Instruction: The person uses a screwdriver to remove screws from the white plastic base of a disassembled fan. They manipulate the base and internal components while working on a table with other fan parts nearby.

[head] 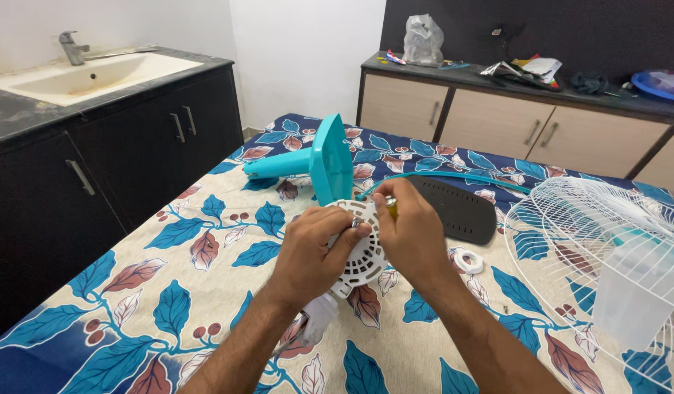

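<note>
My left hand (311,244) grips the left side of a white vented fan motor housing (362,255) held just above the bed. My right hand (410,230) is closed around a screwdriver with a yellow handle (391,208), its tip pressed onto the top of the housing. A white neck piece (319,317) hangs below the housing. Just beyond my hands stands the teal fan stand base (330,160) with its teal tube (275,166) lying to the left.
A black base plate (457,208) and a teal cable (454,177) lie behind my hands. A white wire fan guard (607,219) with translucent blades (632,292) is at the right. A small white ring (468,260) rests on the leaf-print sheet (133,306). A sink counter (82,80) is left, cluttered cabinets (527,109) behind.
</note>
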